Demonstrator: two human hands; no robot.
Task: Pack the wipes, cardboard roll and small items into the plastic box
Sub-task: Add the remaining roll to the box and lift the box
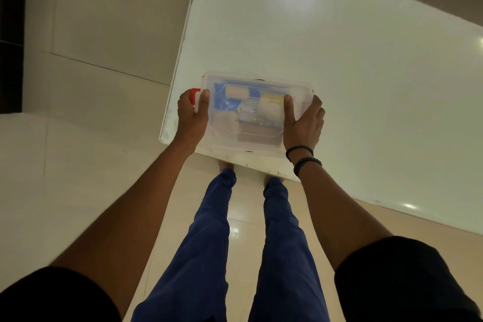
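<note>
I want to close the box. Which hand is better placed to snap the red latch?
The left hand: it grips the plastic box at the end where the red latch sits, beside its fingers. The right hand holds the opposite end.

the table (339,60) beyond the box (256,81) is left bare; both short sides are blocked by hands (192,115).

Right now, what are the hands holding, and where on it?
Both hands grip the lidded plastic box by its short ends: left hand at the red-latch end, right hand at the opposite end, thumbs on the lid.
</note>
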